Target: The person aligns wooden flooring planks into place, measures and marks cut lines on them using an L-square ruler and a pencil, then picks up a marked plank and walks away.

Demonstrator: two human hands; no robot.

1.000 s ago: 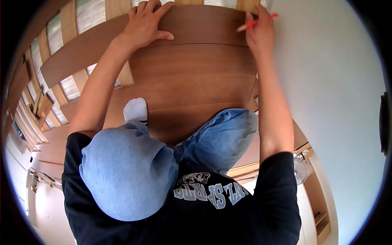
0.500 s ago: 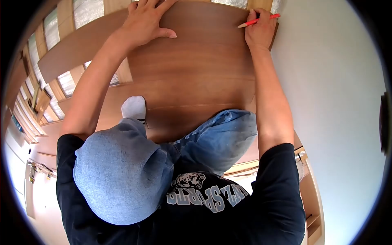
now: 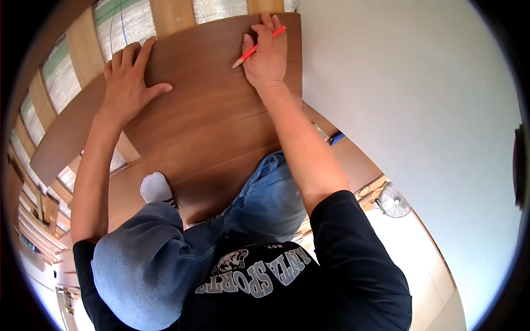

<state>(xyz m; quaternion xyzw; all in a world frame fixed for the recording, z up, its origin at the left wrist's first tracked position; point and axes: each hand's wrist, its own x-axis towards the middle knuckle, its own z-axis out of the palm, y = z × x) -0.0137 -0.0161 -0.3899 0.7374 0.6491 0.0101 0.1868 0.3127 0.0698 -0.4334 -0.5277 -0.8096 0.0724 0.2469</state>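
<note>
A brown wood-grain floor board [image 3: 199, 71] lies crosswise in front of me, its right end close to the pale wall. My left hand [image 3: 127, 85] rests on it with fingers spread, the fingertips at the far edge and the thumb out to the side. Near the right end, my right hand [image 3: 268, 63] holds a red pencil [image 3: 247, 55] while its fingers reach to the board's far edge. The pencil slants, its bare wood point aimed down and left, close to the board's surface. I cannot tell whether the point touches.
Beyond the board run wooden joists [image 3: 172, 15] with silvery sheeting [image 3: 221, 10] between them. The wall [image 3: 397, 83] rises on the right. My socked foot [image 3: 156, 187] and bent knees are on laid boards. A small fan [image 3: 394, 201] stands at the lower right; wood strips [image 3: 41, 231] lie left.
The view has turned, so hands, board and foot appear farther left and lower. My right hand, still holding the pencil, sits slightly farther in from the board's right end. My left hand stays spread.
</note>
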